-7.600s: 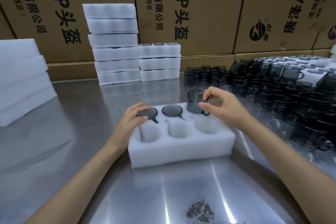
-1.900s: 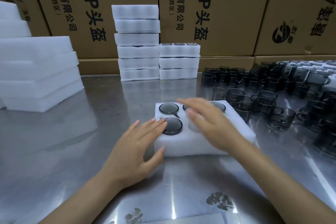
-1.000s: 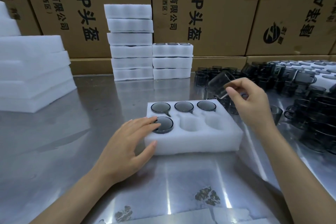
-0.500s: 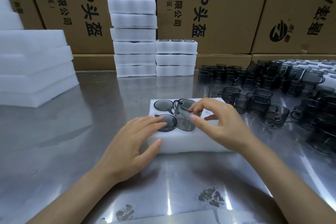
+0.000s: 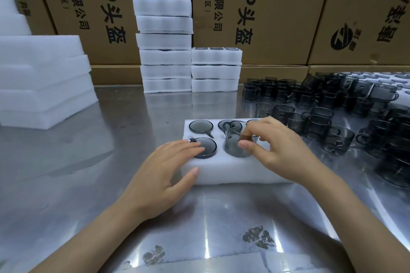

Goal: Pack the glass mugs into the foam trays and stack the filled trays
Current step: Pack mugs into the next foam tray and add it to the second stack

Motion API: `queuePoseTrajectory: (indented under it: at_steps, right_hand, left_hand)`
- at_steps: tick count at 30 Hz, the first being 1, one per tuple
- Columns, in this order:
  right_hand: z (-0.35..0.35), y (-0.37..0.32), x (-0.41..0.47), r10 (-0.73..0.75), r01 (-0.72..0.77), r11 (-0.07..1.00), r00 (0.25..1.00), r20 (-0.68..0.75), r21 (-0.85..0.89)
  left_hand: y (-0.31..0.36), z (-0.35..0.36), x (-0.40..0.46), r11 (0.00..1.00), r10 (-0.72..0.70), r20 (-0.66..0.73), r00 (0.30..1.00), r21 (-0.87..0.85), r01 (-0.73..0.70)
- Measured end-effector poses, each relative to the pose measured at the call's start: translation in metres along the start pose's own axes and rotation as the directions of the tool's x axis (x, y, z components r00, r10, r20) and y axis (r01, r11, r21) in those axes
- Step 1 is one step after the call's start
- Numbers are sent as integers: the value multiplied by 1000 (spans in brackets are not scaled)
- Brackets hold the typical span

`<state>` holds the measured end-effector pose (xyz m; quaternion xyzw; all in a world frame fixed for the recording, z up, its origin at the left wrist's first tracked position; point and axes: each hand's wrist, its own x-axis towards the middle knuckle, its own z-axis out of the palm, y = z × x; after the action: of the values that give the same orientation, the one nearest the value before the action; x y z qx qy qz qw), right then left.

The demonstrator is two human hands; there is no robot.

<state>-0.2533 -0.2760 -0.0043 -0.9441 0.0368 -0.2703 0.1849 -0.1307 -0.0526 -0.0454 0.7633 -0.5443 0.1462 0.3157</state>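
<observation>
A white foam tray (image 5: 233,173) lies on the steel table in front of me. Grey glass mugs sit sunk in its back-row pockets (image 5: 200,126) and in the front left pocket (image 5: 205,147). My right hand (image 5: 281,150) pinches another grey glass mug (image 5: 235,142) by its rim, tilted, its base in the front middle pocket. My left hand (image 5: 164,175) rests on the tray's front left corner, fingers straight over the front left mug, thumb against the tray's side. The front right pocket is hidden by my right hand.
Many loose grey mugs (image 5: 332,117) crowd the table's right side. Two stacks of filled trays (image 5: 165,51) (image 5: 216,71) stand at the back before cardboard boxes (image 5: 255,6). Foam sheets (image 5: 42,82) are piled at the left.
My right hand picked a mug from the loose group, carried it left and has lowered it into the front middle pocket. My left hand stayed on the tray.
</observation>
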Motion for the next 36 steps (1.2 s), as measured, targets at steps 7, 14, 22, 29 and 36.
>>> queuePoseTrajectory:
  at_steps: [7, 14, 22, 29, 36]
  right_hand:
    - [6, -3, 1, 3, -11, 998, 991, 131, 59]
    - [6, -3, 0, 4, -22, 995, 985, 171, 101]
    - [4, -8, -2, 50, -75, 991, 975, 218, 109]
    - [4, -4, -4, 118, -104, 992, 953, 278, -66]
    - [8, -6, -5, 132, -56, 974, 928, 349, -219]
  left_hand:
    - [-1, 2, 1, 1000, 3, -9, 1000, -9, -3]
    - [-3, 6, 4, 1000, 1, -16, 1000, -26, -1]
    - [8, 7, 19, 959, -135, -71, 988, -260, 112]
    - [27, 16, 26, 995, 97, 48, 994, 17, -98]
    - [31, 17, 33, 989, 91, -20, 996, 118, -88]
